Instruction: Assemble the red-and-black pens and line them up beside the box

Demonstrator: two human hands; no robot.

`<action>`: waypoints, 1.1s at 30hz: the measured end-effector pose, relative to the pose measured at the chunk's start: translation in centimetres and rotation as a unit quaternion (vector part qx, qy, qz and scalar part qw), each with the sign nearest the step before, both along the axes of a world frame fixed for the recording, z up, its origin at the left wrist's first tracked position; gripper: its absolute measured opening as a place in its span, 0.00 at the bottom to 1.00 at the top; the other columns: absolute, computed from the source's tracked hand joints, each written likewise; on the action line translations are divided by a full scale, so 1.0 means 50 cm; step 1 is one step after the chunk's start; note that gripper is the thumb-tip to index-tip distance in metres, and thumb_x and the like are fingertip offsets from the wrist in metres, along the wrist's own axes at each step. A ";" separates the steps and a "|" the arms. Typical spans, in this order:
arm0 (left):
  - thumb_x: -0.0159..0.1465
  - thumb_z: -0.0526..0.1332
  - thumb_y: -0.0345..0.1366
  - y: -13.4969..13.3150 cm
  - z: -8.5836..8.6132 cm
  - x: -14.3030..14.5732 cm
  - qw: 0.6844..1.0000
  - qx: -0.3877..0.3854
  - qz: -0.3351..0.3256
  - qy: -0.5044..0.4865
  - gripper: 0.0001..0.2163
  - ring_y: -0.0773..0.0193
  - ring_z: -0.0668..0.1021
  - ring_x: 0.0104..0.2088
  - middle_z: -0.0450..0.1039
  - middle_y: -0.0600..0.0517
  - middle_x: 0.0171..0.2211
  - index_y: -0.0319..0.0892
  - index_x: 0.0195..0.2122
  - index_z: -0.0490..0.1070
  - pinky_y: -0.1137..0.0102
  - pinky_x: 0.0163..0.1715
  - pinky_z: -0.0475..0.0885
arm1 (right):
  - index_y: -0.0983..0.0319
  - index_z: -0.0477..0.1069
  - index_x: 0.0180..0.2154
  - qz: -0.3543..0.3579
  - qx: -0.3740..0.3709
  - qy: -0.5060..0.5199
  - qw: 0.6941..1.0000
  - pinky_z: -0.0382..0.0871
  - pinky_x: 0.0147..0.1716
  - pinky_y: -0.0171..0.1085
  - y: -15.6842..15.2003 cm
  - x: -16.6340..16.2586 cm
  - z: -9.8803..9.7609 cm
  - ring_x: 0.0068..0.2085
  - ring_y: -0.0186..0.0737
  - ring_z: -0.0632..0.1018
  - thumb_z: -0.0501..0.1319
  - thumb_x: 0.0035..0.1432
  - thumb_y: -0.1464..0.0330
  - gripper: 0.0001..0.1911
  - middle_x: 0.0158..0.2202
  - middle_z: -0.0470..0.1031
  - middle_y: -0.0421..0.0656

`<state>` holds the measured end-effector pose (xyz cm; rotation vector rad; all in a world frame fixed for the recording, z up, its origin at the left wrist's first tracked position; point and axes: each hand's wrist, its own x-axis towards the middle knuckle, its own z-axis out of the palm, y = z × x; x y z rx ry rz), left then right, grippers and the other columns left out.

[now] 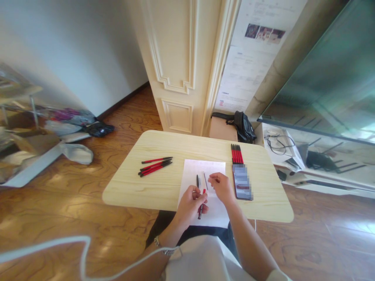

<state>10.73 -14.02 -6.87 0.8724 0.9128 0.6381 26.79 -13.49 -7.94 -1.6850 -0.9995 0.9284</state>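
One red-and-black pen [200, 212] sits pinched in the left hand [190, 201]; the right hand [222, 188] curls loosely (contents unclear).

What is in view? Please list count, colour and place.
Table: one, pale wood, centre
Paper: one, white, on table
Smartphone: one, dark edge, right of paper
Left pens: about four, red/black, left of paper
Right pens: about five, red/black, beyond smartphone
Pen refill: one, dark, on paper
Pen piece: one, black, left of refill
Bag: one, black, behind table
Television: one, dark, right
Pen part: one, red/black, over paper
Left hand: one, around pen part
Right hand: one, above paper
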 end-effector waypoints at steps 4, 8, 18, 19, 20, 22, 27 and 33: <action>0.56 0.64 0.46 0.005 -0.001 -0.005 1.000 0.005 0.017 -0.002 0.18 0.66 0.76 0.20 0.72 0.54 0.26 0.43 0.38 0.58 0.72 0.20 0.69 | 0.62 0.75 0.31 0.012 -0.007 -0.213 0.977 0.62 0.32 0.35 0.011 0.005 -0.006 0.31 0.38 0.74 0.57 0.55 0.66 0.09 0.29 0.76 0.44; 0.56 0.64 0.45 0.008 0.004 -0.008 1.000 0.002 0.025 -0.007 0.18 0.65 0.77 0.22 0.72 0.53 0.27 0.42 0.41 0.60 0.71 0.23 0.70 | 0.62 0.76 0.32 0.023 -0.003 -0.305 0.952 0.62 0.37 0.35 0.012 -0.006 -0.024 0.35 0.38 0.74 0.56 0.55 0.69 0.10 0.33 0.76 0.45; 0.56 0.64 0.46 0.008 0.009 -0.005 0.999 -0.013 0.024 -0.019 0.17 0.64 0.78 0.24 0.74 0.52 0.27 0.42 0.39 0.61 0.70 0.25 0.72 | 0.62 0.75 0.37 0.018 0.017 -0.085 0.996 0.64 0.32 0.35 -0.012 -0.006 0.006 0.32 0.37 0.73 0.56 0.57 0.61 0.14 0.32 0.76 0.43; 0.56 0.64 0.46 0.007 0.010 -0.004 0.999 -0.015 0.023 -0.019 0.17 0.64 0.78 0.24 0.74 0.52 0.27 0.42 0.39 0.60 0.70 0.25 0.72 | 0.62 0.75 0.37 0.038 0.010 -0.035 0.999 0.64 0.30 0.35 -0.019 -0.010 0.008 0.30 0.37 0.72 0.57 0.56 0.60 0.14 0.30 0.76 0.43; 0.56 0.64 0.46 0.006 0.010 -0.003 0.999 -0.016 0.021 -0.019 0.17 0.64 0.78 0.24 0.74 0.51 0.27 0.42 0.38 0.60 0.70 0.25 0.72 | 0.62 0.75 0.37 0.058 0.000 0.014 0.998 0.63 0.27 0.34 -0.025 -0.016 0.009 0.28 0.36 0.72 0.58 0.55 0.60 0.14 0.29 0.75 0.42; 0.57 0.63 0.46 0.005 0.011 -0.001 1.000 -0.015 0.015 -0.019 0.17 0.65 0.77 0.23 0.74 0.51 0.27 0.42 0.38 0.59 0.71 0.24 0.71 | 0.62 0.75 0.37 0.090 -0.014 0.101 0.991 0.59 0.23 0.32 -0.038 -0.027 0.008 0.25 0.34 0.70 0.59 0.54 0.60 0.14 0.26 0.73 0.40; 0.58 0.62 0.47 0.000 0.009 0.004 1.000 -0.004 -0.008 -0.028 0.16 0.67 0.76 0.21 0.74 0.51 0.28 0.43 0.37 0.59 0.73 0.21 0.69 | 0.63 0.74 0.37 0.076 -0.008 0.234 0.969 0.57 0.21 0.31 -0.059 -0.045 0.004 0.23 0.30 0.68 0.62 0.52 0.62 0.13 0.23 0.71 0.38; 0.59 0.60 0.49 -0.006 0.016 0.010 0.998 -0.010 -0.056 -0.017 0.16 0.65 0.77 0.22 0.75 0.50 0.30 0.43 0.36 0.60 0.70 0.23 0.73 | 0.63 0.73 0.37 0.022 -0.023 0.262 0.965 0.63 0.23 0.32 -0.056 -0.011 -0.007 0.24 0.32 0.71 0.65 0.48 0.59 0.17 0.27 0.74 0.41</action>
